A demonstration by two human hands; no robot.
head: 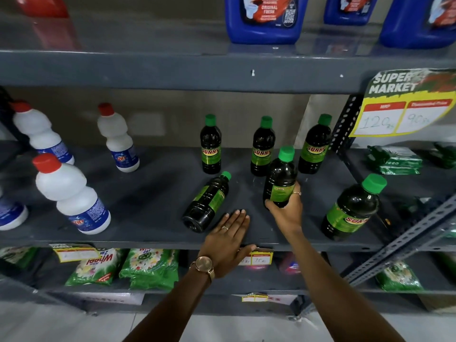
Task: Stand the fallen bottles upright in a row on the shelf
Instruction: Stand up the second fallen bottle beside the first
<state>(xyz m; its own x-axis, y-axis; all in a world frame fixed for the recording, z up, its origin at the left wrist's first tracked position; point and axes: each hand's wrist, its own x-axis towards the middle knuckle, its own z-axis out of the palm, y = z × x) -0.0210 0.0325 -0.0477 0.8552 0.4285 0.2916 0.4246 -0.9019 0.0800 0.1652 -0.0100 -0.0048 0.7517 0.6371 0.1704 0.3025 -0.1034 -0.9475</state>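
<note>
On the grey middle shelf point(153, 193), three dark green-capped bottles stand upright at the back: one point(210, 144), a second point(263, 146), a third point(315, 144). A fourth bottle point(206, 202) lies on its side, cap pointing to the back right. My right hand point(286, 208) grips the lower part of a fifth bottle point(280, 175), held nearly upright in front of the back row. My left hand point(228, 239) lies flat and open on the shelf's front edge, just right of the fallen bottle's base. A sixth bottle point(351, 208) stands near the front right.
White red-capped bottles point(71, 193) stand on the shelf's left. Blue jugs point(265, 18) sit on the shelf above. A price sign point(404, 102) hangs at upper right beside a perforated upright post point(344, 124). Green packets point(148, 267) fill the shelf below.
</note>
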